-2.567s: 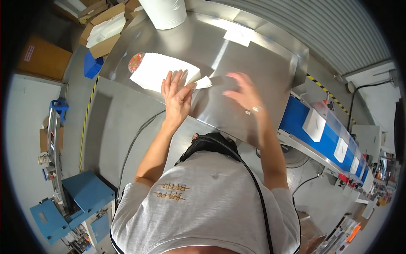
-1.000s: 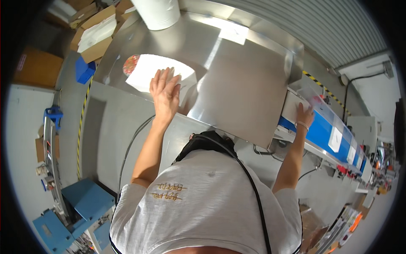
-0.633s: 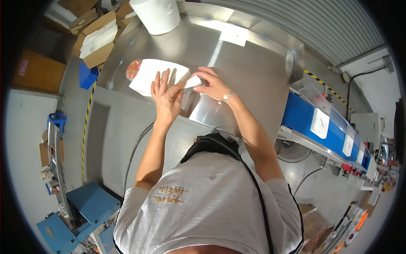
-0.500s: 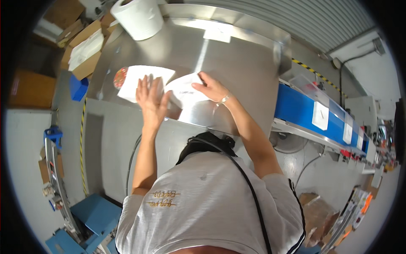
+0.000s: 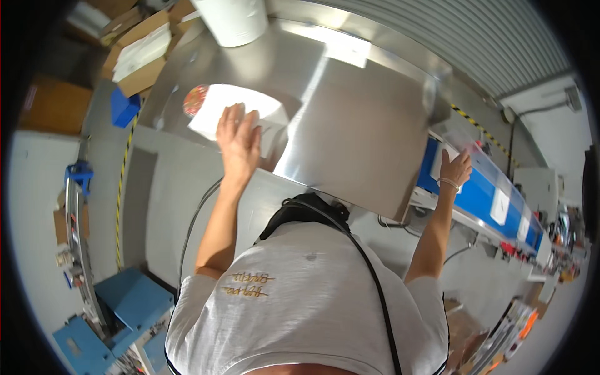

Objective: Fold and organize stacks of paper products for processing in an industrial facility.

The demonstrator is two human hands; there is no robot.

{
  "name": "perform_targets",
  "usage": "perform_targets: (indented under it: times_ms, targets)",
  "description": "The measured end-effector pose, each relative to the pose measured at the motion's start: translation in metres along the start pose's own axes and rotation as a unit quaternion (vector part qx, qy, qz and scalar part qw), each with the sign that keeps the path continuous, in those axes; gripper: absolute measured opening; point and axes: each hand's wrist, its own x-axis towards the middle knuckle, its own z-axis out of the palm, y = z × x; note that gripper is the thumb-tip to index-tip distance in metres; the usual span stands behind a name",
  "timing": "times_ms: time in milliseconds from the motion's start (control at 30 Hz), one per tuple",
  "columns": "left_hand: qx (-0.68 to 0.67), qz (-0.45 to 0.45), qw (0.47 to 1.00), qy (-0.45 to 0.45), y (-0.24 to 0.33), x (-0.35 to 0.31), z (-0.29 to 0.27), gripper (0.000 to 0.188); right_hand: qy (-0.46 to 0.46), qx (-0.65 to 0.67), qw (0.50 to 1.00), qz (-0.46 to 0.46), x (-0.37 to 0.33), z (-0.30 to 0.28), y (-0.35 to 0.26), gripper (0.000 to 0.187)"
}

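A: Feed check. Left hand [image 5: 239,147]?

B: I see it resting on the stack of white sheets [image 5: 256,106], fingers extended and slightly apart, not closed around anything. The stack lies toward the left of the steel table [image 5: 362,137], a red patterned disc [image 5: 194,100] showing at its far-left end.

A: Right hand [image 5: 455,170]?

B: Out over the blue conveyor belt [image 5: 473,199], beside the table, above a white piece [image 5: 435,166]. Thumb stands off from the fingers. The hand covers part of that piece, so I cannot tell whether it is gripped.

A: Other items?

B: I log more white pieces [image 5: 500,207] farther down the belt; white roll [image 5: 237,24] at the table's far side.
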Motion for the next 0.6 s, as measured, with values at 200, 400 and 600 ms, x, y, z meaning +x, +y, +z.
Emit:
perform_targets:
  times_ms: [200, 400, 600]
  targets:
    - [-0.035, -0.070, 0.996, -0.034, -0.004, 0.016, -0.017, 0.047, -0.415, 0.535, 0.716, -0.170, -0.098, -0.035, -0.223, 0.062]
    - [-0.154, -0.349, 0.924, -0.029, -0.167, 0.078, -0.024, 0.058, -0.469, 0.600, 0.614, -0.206, -0.145, -0.013, -0.319, 0.074]
    - [-0.479, -0.444, 0.745, -0.139, -0.158, 0.054, 0.004, 0.052, -0.454, 0.528, 0.681, -0.227, -0.130, -0.036, -0.298, 0.068]
